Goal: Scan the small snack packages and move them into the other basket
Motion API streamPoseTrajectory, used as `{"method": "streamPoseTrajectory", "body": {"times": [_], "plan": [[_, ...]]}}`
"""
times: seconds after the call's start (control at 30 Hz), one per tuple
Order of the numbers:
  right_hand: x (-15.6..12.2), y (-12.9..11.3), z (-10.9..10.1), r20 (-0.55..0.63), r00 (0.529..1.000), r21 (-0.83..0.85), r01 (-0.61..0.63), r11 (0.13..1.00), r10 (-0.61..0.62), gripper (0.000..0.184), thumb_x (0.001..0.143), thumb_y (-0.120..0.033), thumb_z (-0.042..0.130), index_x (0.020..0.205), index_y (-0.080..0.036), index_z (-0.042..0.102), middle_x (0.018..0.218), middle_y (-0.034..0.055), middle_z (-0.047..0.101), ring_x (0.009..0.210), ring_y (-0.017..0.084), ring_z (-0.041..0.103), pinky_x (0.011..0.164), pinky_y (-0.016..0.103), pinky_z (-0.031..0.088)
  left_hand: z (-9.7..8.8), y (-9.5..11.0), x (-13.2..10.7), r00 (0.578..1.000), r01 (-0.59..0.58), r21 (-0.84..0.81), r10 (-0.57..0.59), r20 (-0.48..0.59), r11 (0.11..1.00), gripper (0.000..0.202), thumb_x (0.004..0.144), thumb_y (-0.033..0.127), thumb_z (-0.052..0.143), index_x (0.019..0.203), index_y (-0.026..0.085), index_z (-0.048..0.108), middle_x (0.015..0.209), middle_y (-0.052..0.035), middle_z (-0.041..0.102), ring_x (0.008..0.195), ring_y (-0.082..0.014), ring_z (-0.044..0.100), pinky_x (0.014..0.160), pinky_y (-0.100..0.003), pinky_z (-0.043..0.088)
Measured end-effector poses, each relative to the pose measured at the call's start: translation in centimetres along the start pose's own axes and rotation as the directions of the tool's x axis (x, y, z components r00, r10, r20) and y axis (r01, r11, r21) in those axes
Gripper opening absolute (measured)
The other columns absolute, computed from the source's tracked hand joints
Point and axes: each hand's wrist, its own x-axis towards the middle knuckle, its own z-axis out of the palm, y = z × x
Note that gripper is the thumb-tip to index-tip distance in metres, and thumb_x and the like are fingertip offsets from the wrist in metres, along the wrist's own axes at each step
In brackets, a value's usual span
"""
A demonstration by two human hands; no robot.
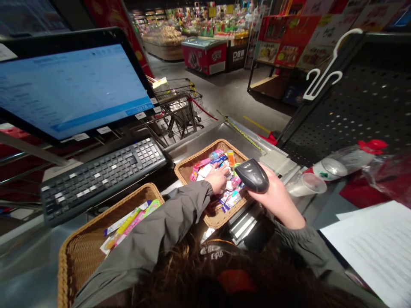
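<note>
My right hand [272, 192] is wrapped round a black handheld barcode scanner [252, 175], whose head hangs over the right side of a wicker basket [183, 170]. Down in that basket, my left hand [218, 179] reaches among small colourful packaged goods [233, 199], fingers apart and touching the top ones. Its fingertips are partly lost among the packets. An orange-capped tube [230, 158] stands out near the basket's far side. Under my left forearm, a second wicker basket [75, 244] holds several long, slim packets [128, 224] in yellow, pink and green.
A monitor [80, 85] and a black keyboard [105, 179] stand at the left. To the right are a clear plastic cup [308, 185], printed sheets [375, 244] and a black perforated panel [362, 94] with a white hook [321, 81]. Shopping carts [180, 102] stand beyond the counter.
</note>
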Motion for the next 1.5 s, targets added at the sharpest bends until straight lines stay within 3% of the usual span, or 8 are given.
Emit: {"method": "streamPoseTrajectory", "body": {"times": [0.13,0.27,0.37,0.5,0.77,1.03,1.27,1.5], "plan": [[-0.1,-0.5,0.4,-0.024,1.0,-0.012,0.017,1.0,-0.017,0.058,0.078,-0.036,0.069,0.13,-0.015,0.058,0.133,0.018,0.063,0.129,0.035,0.056,0.11,0.056,0.044,-4.3,-1.1,-2.3,0.994,-0.008,-0.018,0.006,-0.11,1.0,0.037,0.067,0.033,0.072,0.1,0.016,0.072,0.153,-0.0129,0.045,0.147,-0.0356,0.028,0.12,-0.065,0.013],[0.0,-1.8,1.0,-0.07,0.995,-0.037,0.075,0.996,-0.078,0.058,0.08,-0.037,0.07,0.131,-0.014,0.057,0.131,0.0192,0.064,0.13,0.037,0.055,0.109,0.058,0.045,-9.4,-2.1,-6.6,0.958,0.016,0.01,-0.013,-0.286,1.0,0.038,0.073,0.033,0.071,0.108,0.017,0.069,0.16,-0.0138,0.033,0.15,-0.036,0.021,0.118,-0.068,0.011],[0.3,-3.3,1.6,-0.104,0.983,-0.049,0.147,0.988,-0.152,0.06,0.081,-0.035,0.07,0.135,-0.016,0.053,0.133,0.019,0.061,0.133,0.038,0.051,0.111,0.061,0.042,-12.2,-2.4,-10.7,0.893,0.097,0.092,-0.045,-0.448,0.991,0.033,0.079,0.034,0.068,0.107,0.018,0.067,0.162,-0.0159,0.028,0.151,-0.0353,0.018,0.119,-0.066,0.006],[0.7,-6.5,2.4,-0.13,0.939,-0.026,0.317,0.948,-0.317,0.061,0.08,-0.032,0.07,0.137,-0.019,0.052,0.136,0.0177,0.059,0.136,0.039,0.047,0.112,0.062,0.04,-14.0,-2.6,-16.2,0.781,0.236,0.194,-0.067,-0.621,0.952,0.028,0.084,0.038,0.064,0.105,0.019,0.066,0.162,-0.0145,0.028,0.152,-0.0308,0.02,0.122,-0.059,0.002],[0.2,-14.8,4.5,0.046,0.85,0.044,0.523,0.851,-0.525,0.053,0.082,-0.027,0.064,0.134,-0.023,0.052,0.139,0.0169,0.053,0.145,0.04,0.033,0.115,0.067,0.032,-15.4,-1.7,-26.5,0.646,0.436,0.21,-0.142,-0.75,0.875,0.031,0.083,0.041,0.065,0.108,0.022,0.064,0.162,-0.0112,0.029,0.151,-0.0298,0.024,0.123,-0.057,0.001],[-1.0,-20.3,7.7,0.139,0.749,0.12,0.637,0.762,-0.648,0.046,0.082,-0.027,0.062,0.127,-0.019,0.057,0.141,0.0184,0.052,0.147,0.04,0.029,0.115,0.067,0.03,-14.9,-0.6,-34.7,0.588,0.562,0.21,-0.207,-0.782,0.8,0.029,0.086,0.043,0.062,0.105,0.021,0.065,0.159,-0.0145,0.035,0.15,-0.0301,0.026,0.122,-0.059,0.005],[-2.5,-23.3,9.6,0.185,0.718,0.172,0.649,0.741,-0.671,0.05,0.08,-0.023,0.062,0.13,-0.021,0.056,0.141,0.0166,0.053,0.147,0.039,0.03,0.114,0.07,0.029,-14.0,-0.2,-39.1,0.572,0.603,0.196,-0.248,-0.782,0.773,0.03,0.086,0.043,0.061,0.105,0.02,0.066,0.159,-0.0151,0.034,0.149,-0.0308,0.028,0.122,-0.058,0.002],[-3.4,-24.5,10.2,0.241,0.704,0.174,0.645,0.744,-0.668,0.051,0.079,-0.02,0.061,0.131,-0.022,0.056,0.142,0.0158,0.053,0.146,0.039,0.032,0.114,0.07,0.03,-13.5,-0.3,-40.8,0.566,0.591,0.176,-0.25,-0.785,0.787,0.031,0.085,0.043,0.061,0.106,0.02,0.066,0.16,-0.0143,0.033,0.149,-0.031,0.028,0.123,-0.057,0.0]]}}
